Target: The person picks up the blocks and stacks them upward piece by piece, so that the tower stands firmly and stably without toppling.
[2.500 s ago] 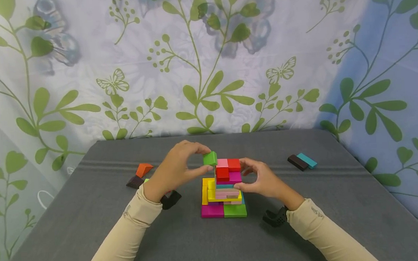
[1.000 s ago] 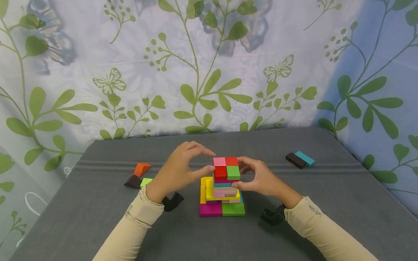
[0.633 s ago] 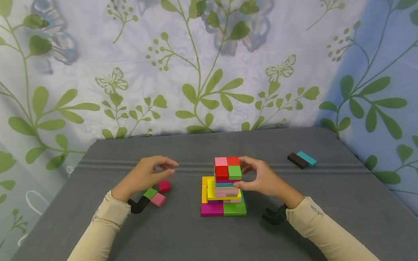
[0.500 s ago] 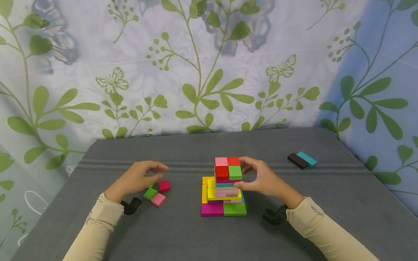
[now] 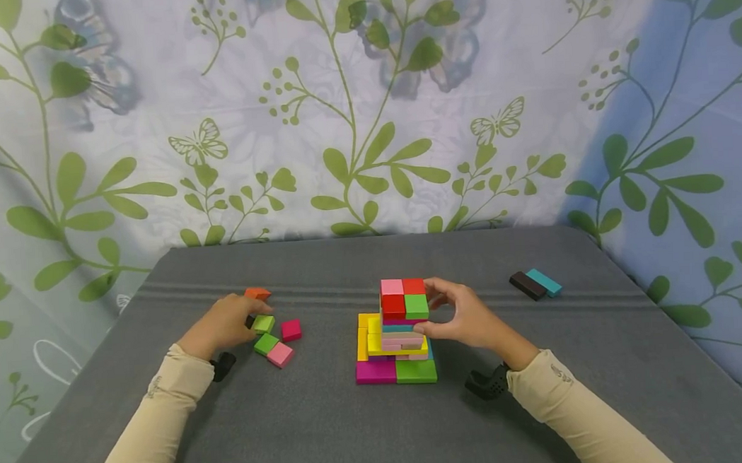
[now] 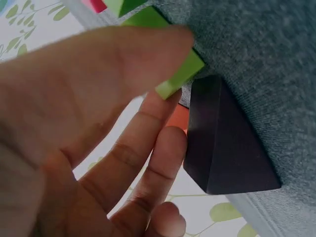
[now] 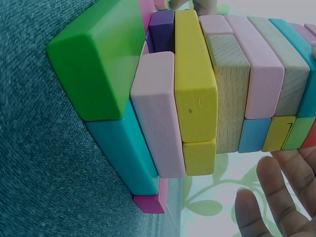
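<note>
A tower of colourful wooden blocks [image 5: 395, 343] stands in the middle, topped by pink, red and green blocks. My right hand [image 5: 468, 321] steadies its upper right side, thumb at the front and fingers behind; the right wrist view has fingertips close to the stacked layers. Over at the left, my left hand [image 5: 224, 325] is low among loose blocks with nothing visibly gripped. Its thumb overlaps a lime block [image 6: 185, 74] in the left wrist view, and its fingertips are right beside a dark wedge-shaped block [image 6: 232, 148]. That wedge is mostly hidden by the hand in the head view.
Near the left hand lie an orange block [image 5: 258, 293], a green block [image 5: 266, 344], a pink block [image 5: 281, 354] and a crimson block [image 5: 291, 330]. A dark brown block [image 5: 527, 286] and a turquoise block [image 5: 544, 282] lie together at the right on the grey table [image 5: 332, 432].
My left hand set the green block on the tower's top front right corner, released it, and moved left and down to the loose blocks. The right hand has stayed at the tower.
</note>
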`<state>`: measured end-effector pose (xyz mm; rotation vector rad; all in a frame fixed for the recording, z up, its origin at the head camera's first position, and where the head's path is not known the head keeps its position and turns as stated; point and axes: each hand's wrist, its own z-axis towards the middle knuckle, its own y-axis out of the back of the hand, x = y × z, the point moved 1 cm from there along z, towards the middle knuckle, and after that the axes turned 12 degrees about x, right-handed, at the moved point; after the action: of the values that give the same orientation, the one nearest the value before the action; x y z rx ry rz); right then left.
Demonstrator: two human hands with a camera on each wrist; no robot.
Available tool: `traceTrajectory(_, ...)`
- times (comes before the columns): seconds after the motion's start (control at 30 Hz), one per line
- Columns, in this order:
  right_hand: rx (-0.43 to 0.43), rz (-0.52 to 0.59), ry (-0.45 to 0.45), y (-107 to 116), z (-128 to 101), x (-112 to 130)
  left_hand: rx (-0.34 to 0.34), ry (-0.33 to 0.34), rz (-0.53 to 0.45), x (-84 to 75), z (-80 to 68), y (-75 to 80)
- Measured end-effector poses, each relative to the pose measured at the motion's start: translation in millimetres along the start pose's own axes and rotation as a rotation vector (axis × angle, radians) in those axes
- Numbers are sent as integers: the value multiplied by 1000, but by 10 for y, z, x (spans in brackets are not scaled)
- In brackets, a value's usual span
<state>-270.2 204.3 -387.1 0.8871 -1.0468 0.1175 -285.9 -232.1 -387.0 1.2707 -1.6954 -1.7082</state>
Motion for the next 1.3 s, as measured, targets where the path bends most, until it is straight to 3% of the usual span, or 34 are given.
traceTrajectory(0.2, 1, 1, -6, 0, -7, -7, -69, 38, 43, -84, 81, 44)
traceTrajectory(0.33, 1, 7, -6, 1, 4, -3, -146, -11, 33, -206, 148, 108)
traceTrajectory(0.93, -1, 0, -2, 0, 18, -16, -310, -279, -154, -1290, 520, 375)
traceTrajectory(1.1, -2, 3, 23, 1, 9, -24, -312, -342, -201, -1480, 621, 383)
traceTrajectory(1.3, 3, 18, 29, -3, 16, -12, -270, -371, -191, -1607, 727, 361)
